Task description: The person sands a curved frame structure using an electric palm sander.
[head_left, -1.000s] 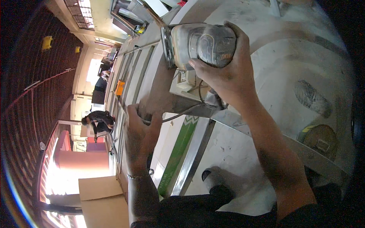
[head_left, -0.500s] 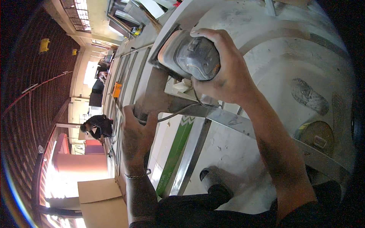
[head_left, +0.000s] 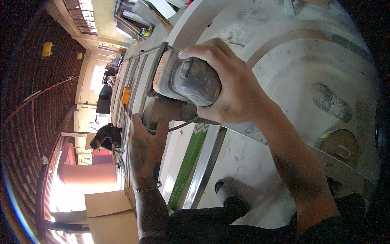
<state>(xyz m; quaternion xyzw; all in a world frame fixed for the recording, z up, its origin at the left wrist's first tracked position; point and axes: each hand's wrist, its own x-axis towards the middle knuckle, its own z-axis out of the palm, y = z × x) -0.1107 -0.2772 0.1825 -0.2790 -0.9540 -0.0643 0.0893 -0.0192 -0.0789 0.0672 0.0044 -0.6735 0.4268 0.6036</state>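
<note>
My right hand (head_left: pixel 231 87) is wrapped over the back of a dusty grey and black power sander (head_left: pixel 191 79). The sander's orange-edged pad side faces left, against or very close to a curved, dust-covered frame (head_left: pixel 166 107). Lower left, my left hand (head_left: pixel 146 142) is closed around the near end of that frame, thumb and fingers on either side. A dark cord (head_left: pixel 183 123) runs from beside my left fingers toward the sander; its far end is hidden behind my right hand. My left wrist carries a chain bracelet (head_left: pixel 146 188).
Under the frame lie a green-and-white box (head_left: pixel 189 166) and a shiny metal bar (head_left: pixel 205 168). A round brown object (head_left: pixel 340 148) sits at the right on the dusty floor. Cardboard (head_left: pixel 109 217) stands lower left. Another person (head_left: pixel 106 137) bends over work at the far left.
My right hand has brought the sander left and downward along the frame, closer to my left hand. The left hand stays in place. The far person has shifted slightly.
</note>
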